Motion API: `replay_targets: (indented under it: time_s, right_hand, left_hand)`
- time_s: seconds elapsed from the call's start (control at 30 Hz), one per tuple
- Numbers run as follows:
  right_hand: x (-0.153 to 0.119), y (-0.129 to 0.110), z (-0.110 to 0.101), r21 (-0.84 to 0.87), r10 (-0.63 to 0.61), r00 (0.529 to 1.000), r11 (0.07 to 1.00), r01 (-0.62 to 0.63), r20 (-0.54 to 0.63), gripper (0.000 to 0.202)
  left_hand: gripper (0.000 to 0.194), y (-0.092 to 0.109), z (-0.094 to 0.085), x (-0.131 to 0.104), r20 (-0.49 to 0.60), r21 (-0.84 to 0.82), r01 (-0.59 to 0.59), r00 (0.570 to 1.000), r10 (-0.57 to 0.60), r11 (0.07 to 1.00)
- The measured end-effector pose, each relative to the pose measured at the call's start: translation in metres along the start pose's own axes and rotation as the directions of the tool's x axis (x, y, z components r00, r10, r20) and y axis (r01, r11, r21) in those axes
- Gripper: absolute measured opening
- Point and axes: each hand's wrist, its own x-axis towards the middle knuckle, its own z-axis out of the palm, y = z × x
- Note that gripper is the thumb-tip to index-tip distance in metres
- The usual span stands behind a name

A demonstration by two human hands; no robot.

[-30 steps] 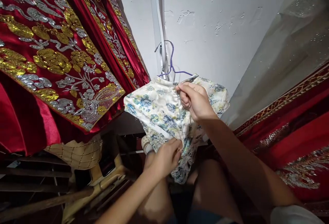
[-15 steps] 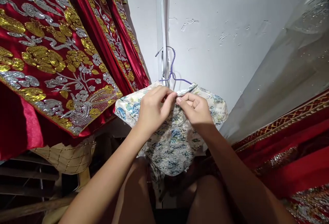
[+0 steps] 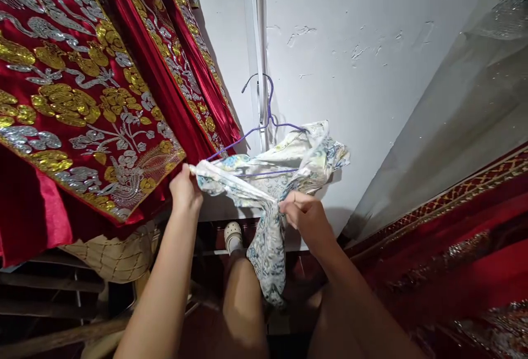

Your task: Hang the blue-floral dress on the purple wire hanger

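A floral blue and white garment point(image 3: 268, 243) hangs partly on a purple wire hanger point(image 3: 270, 111), which is hooked at a narrow metal strip on the wall. My left hand point(image 3: 185, 188) is closed on the garment's left shoulder edge, beyond the hanger's left arm. My right hand point(image 3: 303, 210) pinches the front cloth near the middle, below the hanger's lower bar. Between the hands the cloth is stretched tight, and its right shoulder still lies over the hanger's right end. The lower part hangs down bunched and narrow.
Red cloth with gold and silver sequins point(image 3: 70, 100) hangs at the left, above a woven tan item point(image 3: 119, 254). A plastic-like sheet point(image 3: 449, 106) and red trimmed fabric point(image 3: 474, 227) are on the right. Below is a foot in a beige clog point(image 3: 233, 233).
My left hand has moved left with the shoulder edge, and my right hand has moved down. The neck opening has spread, baring the hanger's left arm and lower bar.
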Motion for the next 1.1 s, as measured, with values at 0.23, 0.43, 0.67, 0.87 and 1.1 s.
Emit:
replay_targets:
  time_s: [0.23, 0.43, 0.67, 0.87, 1.1]
  right_hand:
    - [-0.034, 0.027, -0.01, 0.18, 0.12, 0.993, 0.976, -0.122, 0.018, 0.025]
    - [-0.054, 0.053, -0.039, -0.03, 0.241, 0.955, 0.97, -0.24, 0.17, 0.036]
    - [-0.035, 0.044, -0.03, 0.199, 0.336, 0.925, 0.908, -0.368, 0.18, 0.067]
    - [-0.031, 0.019, -0.016, 0.409, 0.49, 0.801, 0.69, -0.598, 0.345, 0.039]
    - [-0.019, -0.014, -0.018, -0.054, 0.406, 0.36, 0.723, -0.689, 0.84, 0.039]
  left_hand:
    - [0.024, -0.011, 0.03, -0.109, -0.029, -0.527, 0.596, 0.7, -0.714, 0.606]
    - [0.036, 0.039, 0.043, -0.146, 0.207, -0.502, 0.471, 0.88, -0.428, 0.725]
    - [0.02, 0.143, 0.05, -0.166, 0.78, -0.211, 0.127, 0.619, 0.088, 0.969]
    - [0.031, 0.156, 0.019, -0.15, 0.745, -0.027, -0.031, 0.666, 0.041, 0.999]
    - [0.064, 0.126, 0.009, -0.126, 0.947, -0.086, 0.224, 0.32, 0.01, 0.971]
